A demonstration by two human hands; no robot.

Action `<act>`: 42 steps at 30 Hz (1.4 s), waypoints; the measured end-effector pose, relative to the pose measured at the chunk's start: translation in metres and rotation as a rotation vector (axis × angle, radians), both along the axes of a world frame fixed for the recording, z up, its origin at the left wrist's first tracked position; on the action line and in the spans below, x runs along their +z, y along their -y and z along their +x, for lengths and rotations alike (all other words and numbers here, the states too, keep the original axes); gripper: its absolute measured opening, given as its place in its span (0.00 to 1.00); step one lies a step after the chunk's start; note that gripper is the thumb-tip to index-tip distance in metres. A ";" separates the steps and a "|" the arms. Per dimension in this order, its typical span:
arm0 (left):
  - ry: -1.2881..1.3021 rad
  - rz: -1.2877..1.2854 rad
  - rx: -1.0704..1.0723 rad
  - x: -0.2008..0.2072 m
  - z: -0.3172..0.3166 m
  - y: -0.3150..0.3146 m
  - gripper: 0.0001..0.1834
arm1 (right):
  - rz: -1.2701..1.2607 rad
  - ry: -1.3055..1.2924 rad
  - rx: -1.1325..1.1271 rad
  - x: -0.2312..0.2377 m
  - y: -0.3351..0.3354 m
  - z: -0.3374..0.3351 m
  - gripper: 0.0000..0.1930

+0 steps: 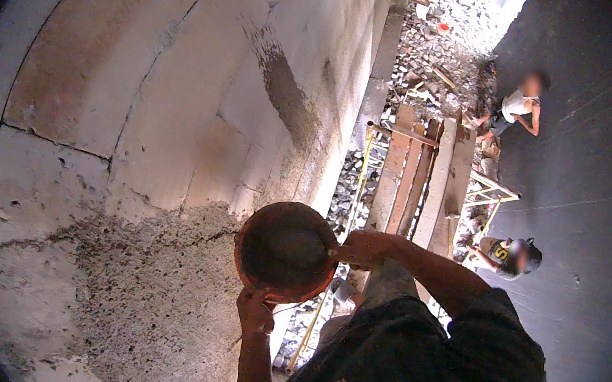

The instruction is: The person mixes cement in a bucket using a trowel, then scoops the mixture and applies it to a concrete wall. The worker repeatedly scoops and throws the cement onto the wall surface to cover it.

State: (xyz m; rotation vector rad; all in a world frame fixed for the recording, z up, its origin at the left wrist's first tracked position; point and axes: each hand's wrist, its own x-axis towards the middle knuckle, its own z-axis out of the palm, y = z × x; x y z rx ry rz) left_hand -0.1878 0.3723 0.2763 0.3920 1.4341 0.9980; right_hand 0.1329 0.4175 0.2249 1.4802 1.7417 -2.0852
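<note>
An orange round bucket [239,259] is held up between my hands, close to the wall. Its dark inside shows a greyish mass that I cannot make out well. My left hand [255,312] is closed on its near lower rim. At its right side my right hand [360,249] grips the rim, the fingers partly hidden. Beside the bucket, the block wall [172,98] carries a rough patch of grey, gritty mortar [156,295]. Higher up, a dark wet-looking streak [284,89] crosses the blocks.
Wooden scaffold planks [407,173] on a yellow metal frame [361,175] lie to my right. Rubble [429,61] covers the ground beyond. One person in a white top [517,104] is at the far right; another, in a cap [501,253], is nearer, beside a dark grey wall [601,151].
</note>
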 end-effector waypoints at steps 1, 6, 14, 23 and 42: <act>0.081 0.040 0.021 -0.003 0.001 -0.003 0.17 | 0.008 -0.047 -0.106 0.011 0.007 0.005 0.30; 0.111 -0.040 0.011 -0.019 0.004 -0.013 0.19 | -0.112 -0.184 -0.608 0.074 0.022 0.030 0.29; 0.099 -0.063 0.064 -0.011 0.004 0.008 0.21 | 0.204 -0.385 -1.397 0.091 -0.027 0.091 0.15; -0.400 -0.170 -0.118 -0.004 -0.010 0.068 0.22 | 0.776 -0.718 -1.651 0.154 -0.288 -0.079 0.11; 0.105 0.089 -0.034 0.003 -0.037 0.074 0.16 | 0.948 0.086 0.287 0.057 0.029 -0.037 0.22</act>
